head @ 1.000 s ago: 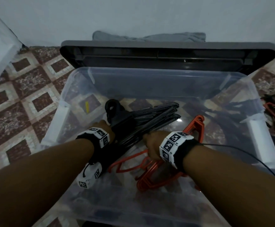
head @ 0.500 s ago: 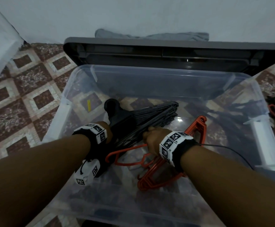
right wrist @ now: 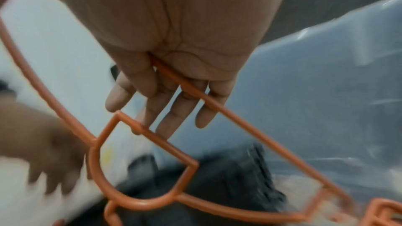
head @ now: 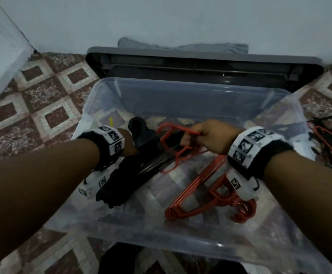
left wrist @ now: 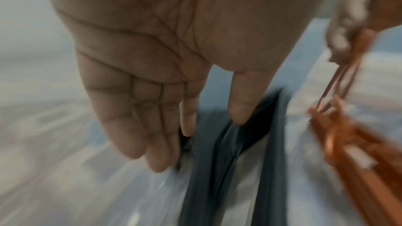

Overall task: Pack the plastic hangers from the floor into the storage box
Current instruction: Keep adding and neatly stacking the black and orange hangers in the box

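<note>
1. While the right hand (head: 210, 136) pinches a thin orange plastic hanger (head: 178, 147) by its bar, thumb closed over it and fingers fairly straight, that hanger hangs above the clear plastic storage box (head: 181, 237).
2. Inside the box at left lies a bundle of black plastic hangers (head: 121, 175); the left hand (head: 128, 144) is just above it with fingers straight and relaxed, gripping nothing.
3. A stack of orange hangers (head: 210, 200) lies at near right on the box bottom.
4. Beyond the box leans its dark grey lid (head: 200, 64).
</note>
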